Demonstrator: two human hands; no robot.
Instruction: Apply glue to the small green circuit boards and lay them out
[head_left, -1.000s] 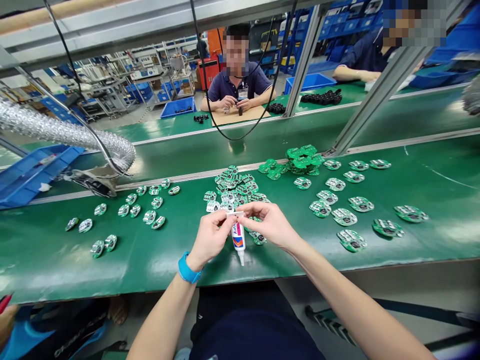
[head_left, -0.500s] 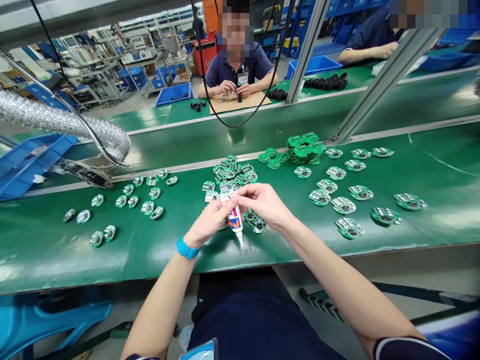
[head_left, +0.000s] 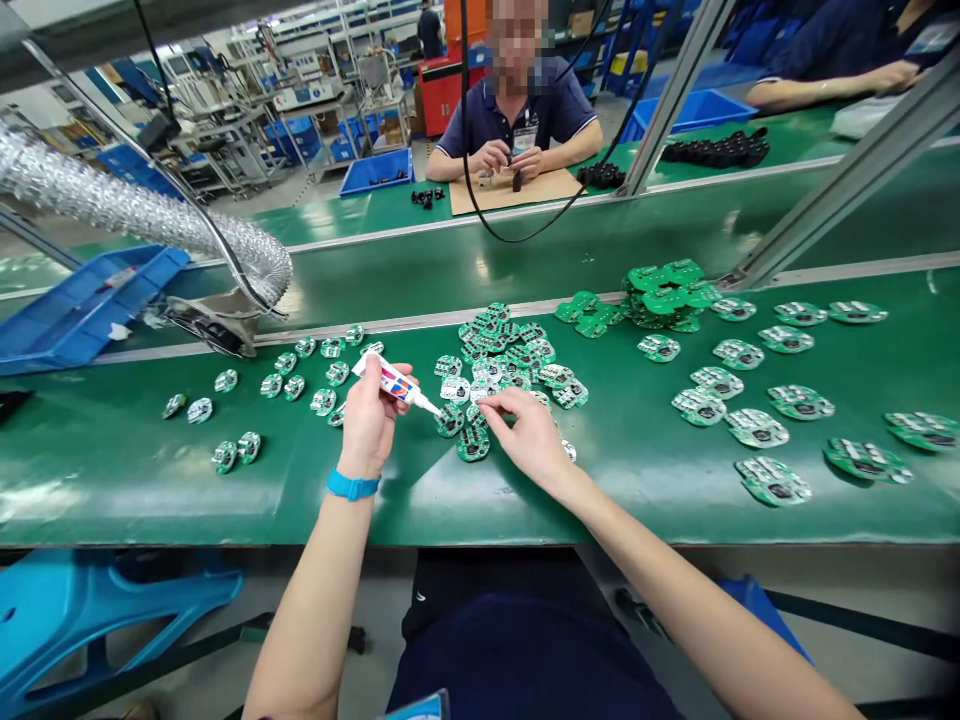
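Head view: the left hand (head_left: 370, 415) grips the white tube (head_left: 395, 383) near circuit boards (head_left: 472, 441) between the counter's (head_left: 292, 505) front and back edges; right hand (head_left: 529, 432) is narrowed, hold unclear; over-squeezing could drip onto circuit boards.

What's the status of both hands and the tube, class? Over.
Left hand holding white tube, nozzle toward circuit boards. Right hand among them, grip unclear. More boards scattered left and right.
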